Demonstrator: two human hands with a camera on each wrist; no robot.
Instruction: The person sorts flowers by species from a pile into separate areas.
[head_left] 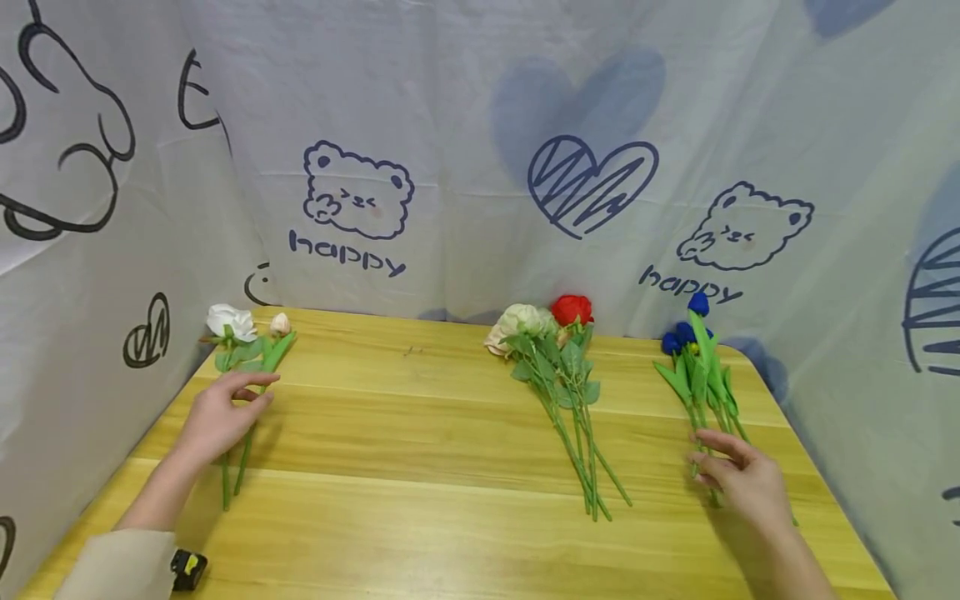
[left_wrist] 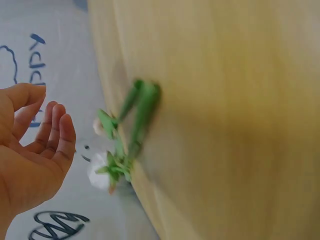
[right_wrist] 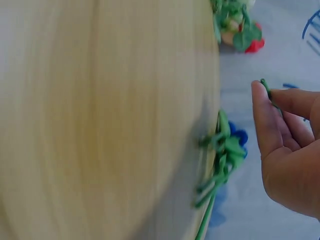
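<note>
On the left of the table, a white rose (head_left: 232, 323) and a pale pink tulip (head_left: 280, 324) lie with their green stems toward the front. My left hand (head_left: 221, 415) is over these stems, fingers loosely bent, and the left wrist view shows nothing between thumb and fingers. At the right lie several blue tulips (head_left: 684, 337) with green leaves. My right hand (head_left: 744, 482) is by their lower stems. Thumb and fingertips there pinch a green stem (right_wrist: 266, 89); its flower is out of sight in the right wrist view.
Between the hands, a bunch of cream roses (head_left: 525, 321) and a red rose (head_left: 572, 309) lies on the wooden table (head_left: 360, 417). Printed cloth (head_left: 450, 150) hangs behind and along both sides. A small black and yellow item (head_left: 188, 570) is by the left sleeve.
</note>
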